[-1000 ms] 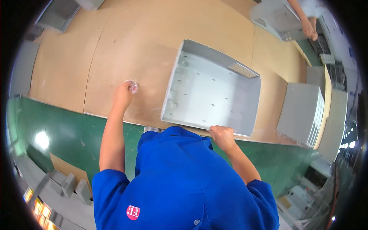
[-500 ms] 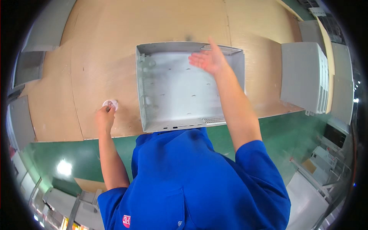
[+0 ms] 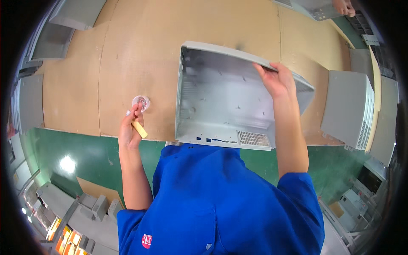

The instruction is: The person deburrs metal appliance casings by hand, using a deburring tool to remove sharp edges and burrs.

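Observation:
A grey metal casing (image 3: 225, 97), open at the top, lies tilted and turned on the bench in front of me. My right hand (image 3: 278, 80) is closed on the upper edge of its far wall, thumb inside. To the left of the casing, my left hand (image 3: 131, 131) holds a short yellow block (image 3: 139, 129) against the palm. Its fingertips reach to the near rim of a small round white cup (image 3: 146, 100) with small bits inside. Whether those fingertips pinch one of the bits is too small to tell.
Brown board (image 3: 140, 51) covers the bench. A grey casing (image 3: 346, 106) stands at the right, and more grey housings (image 3: 78, 12) line the left. Another person's hand (image 3: 343, 7) is beside a grey panel (image 3: 314, 8) at the far right. Green floor (image 3: 85, 148) lies below the bench edge.
My right hand, open over the casing before, now grips its far edge, and the casing has tipped and turned. The yellow block now shows in my left hand. The whole view has shifted.

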Available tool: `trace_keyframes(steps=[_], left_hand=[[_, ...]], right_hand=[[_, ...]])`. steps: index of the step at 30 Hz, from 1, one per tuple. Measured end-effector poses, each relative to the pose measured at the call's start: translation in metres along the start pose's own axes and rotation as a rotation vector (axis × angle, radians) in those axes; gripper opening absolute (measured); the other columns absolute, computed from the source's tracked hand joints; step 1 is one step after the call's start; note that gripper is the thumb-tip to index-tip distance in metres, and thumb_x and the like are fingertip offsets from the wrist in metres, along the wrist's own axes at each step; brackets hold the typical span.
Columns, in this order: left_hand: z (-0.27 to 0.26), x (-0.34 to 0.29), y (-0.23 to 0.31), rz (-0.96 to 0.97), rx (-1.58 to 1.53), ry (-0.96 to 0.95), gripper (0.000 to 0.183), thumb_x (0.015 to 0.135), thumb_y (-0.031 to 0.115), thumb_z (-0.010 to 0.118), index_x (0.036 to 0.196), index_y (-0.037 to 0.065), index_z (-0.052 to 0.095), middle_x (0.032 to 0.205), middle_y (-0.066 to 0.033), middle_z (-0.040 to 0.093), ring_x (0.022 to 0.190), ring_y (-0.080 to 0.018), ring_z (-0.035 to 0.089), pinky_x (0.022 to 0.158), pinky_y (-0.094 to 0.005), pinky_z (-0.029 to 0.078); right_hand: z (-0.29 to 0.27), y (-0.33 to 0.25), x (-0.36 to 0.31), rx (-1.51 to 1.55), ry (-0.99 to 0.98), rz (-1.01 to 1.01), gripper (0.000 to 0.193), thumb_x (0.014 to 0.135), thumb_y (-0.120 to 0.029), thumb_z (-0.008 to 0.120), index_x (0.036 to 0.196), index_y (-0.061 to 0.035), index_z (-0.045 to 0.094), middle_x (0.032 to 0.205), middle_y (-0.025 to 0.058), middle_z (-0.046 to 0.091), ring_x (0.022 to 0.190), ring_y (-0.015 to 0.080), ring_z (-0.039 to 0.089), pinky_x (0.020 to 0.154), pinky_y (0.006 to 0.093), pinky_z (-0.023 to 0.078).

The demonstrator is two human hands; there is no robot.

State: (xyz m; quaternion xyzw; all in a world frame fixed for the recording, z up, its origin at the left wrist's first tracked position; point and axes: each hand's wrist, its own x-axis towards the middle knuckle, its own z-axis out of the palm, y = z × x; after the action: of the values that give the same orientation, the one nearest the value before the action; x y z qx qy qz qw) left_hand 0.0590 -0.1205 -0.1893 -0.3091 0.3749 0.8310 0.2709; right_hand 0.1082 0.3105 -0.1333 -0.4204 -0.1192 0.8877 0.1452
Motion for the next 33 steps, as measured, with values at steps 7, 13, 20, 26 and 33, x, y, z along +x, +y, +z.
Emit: trace_keyframes(steps=[7,13,20,26,33], left_hand=[[0.012,-0.061,0.011,-0.045,0.081,-0.345,0.035,0.098,0.034,0.040,0.129,0.016,0.044,0.078,-0.0043,0.052,0.054,-0.0076,0.046,0.050,-0.0242,0.044],[0.094,-0.162,0.020,0.171,0.604,-0.258,0.028,0.098,0.025,0.039,0.110,0.002,0.049,0.070,-0.0039,0.052,0.047,-0.0085,0.043,0.046,-0.0225,0.040],[0.124,-0.176,-0.009,-0.063,1.045,-0.408,0.026,0.096,0.017,0.044,0.101,-0.005,0.059,0.074,-0.0110,0.064,0.054,-0.0114,0.058,0.050,-0.0225,0.045],[0.131,-0.163,-0.031,-0.211,0.917,-0.330,0.031,0.097,0.018,0.042,0.113,-0.004,0.056,0.079,-0.0107,0.064,0.055,-0.0110,0.060,0.050,-0.0221,0.046],[0.142,-0.166,-0.037,-0.252,0.896,-0.272,0.030,0.098,0.018,0.040,0.112,-0.004,0.055,0.080,-0.0132,0.064,0.058,-0.0150,0.064,0.047,-0.0215,0.047]], right_hand=[[-0.031,0.020,-0.144,-0.103,-0.123,-0.126,0.040,0.085,-0.002,0.046,0.123,0.0085,0.039,0.120,0.0220,0.052,0.111,0.0359,0.053,0.092,0.0534,0.049],[-0.058,0.061,-0.199,-0.035,-0.242,-0.109,0.045,0.087,-0.007,0.048,0.130,0.0030,0.038,0.127,0.0196,0.050,0.114,0.0328,0.053,0.091,0.0493,0.050],[-0.083,0.095,-0.195,-0.070,-0.365,-0.008,0.045,0.090,-0.012,0.049,0.132,-0.0030,0.038,0.129,0.0125,0.050,0.118,0.0277,0.051,0.098,0.0473,0.043],[-0.085,0.096,-0.188,-0.050,-0.420,-0.050,0.045,0.091,-0.009,0.047,0.135,-0.0037,0.035,0.132,0.0134,0.047,0.121,0.0285,0.049,0.099,0.0467,0.045],[-0.088,0.096,-0.189,-0.136,-0.459,-0.050,0.045,0.093,-0.014,0.047,0.135,-0.0053,0.035,0.132,0.0119,0.047,0.122,0.0268,0.047,0.101,0.0450,0.041]])
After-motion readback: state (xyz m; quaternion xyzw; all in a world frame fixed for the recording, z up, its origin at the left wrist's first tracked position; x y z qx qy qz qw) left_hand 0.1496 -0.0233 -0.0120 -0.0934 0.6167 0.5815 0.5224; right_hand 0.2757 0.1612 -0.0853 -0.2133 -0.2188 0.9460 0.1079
